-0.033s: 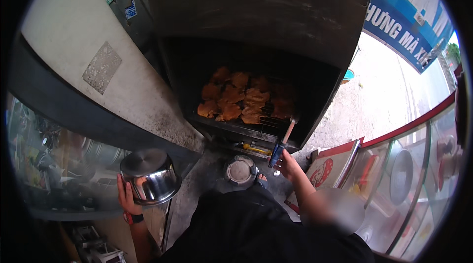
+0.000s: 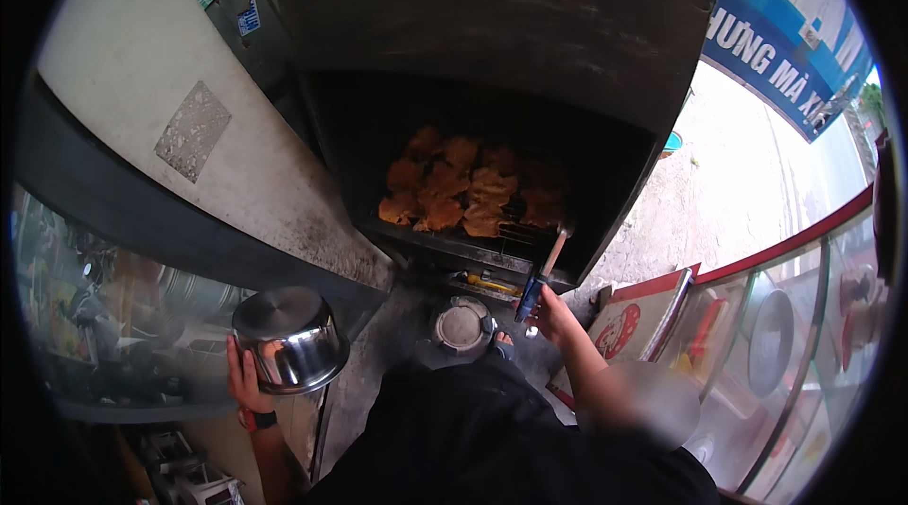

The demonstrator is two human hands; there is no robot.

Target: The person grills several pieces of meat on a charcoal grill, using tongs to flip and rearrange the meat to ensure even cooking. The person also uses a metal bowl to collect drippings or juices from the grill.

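Observation:
Several browned pieces of meat point(image 2: 463, 188) lie on a wire rack inside a dark, sooty grill box point(image 2: 492, 32). My right hand point(image 2: 556, 316) grips a long tool with a blue handle point(image 2: 532, 289), and its tip reaches the rack's front right edge. My left hand point(image 2: 242, 374), with a red band at the wrist, holds a shiny steel pot point(image 2: 291, 339) against its side, low at the left and away from the grill. I cannot see inside the pot.
A round grey metal disc point(image 2: 462, 325) sits below the grill opening, with a yellow item point(image 2: 492, 285) on the ledge above it. A glass display case with a red rim point(image 2: 794, 316) stands at the right. A glass counter point(image 2: 104, 316) is at the left.

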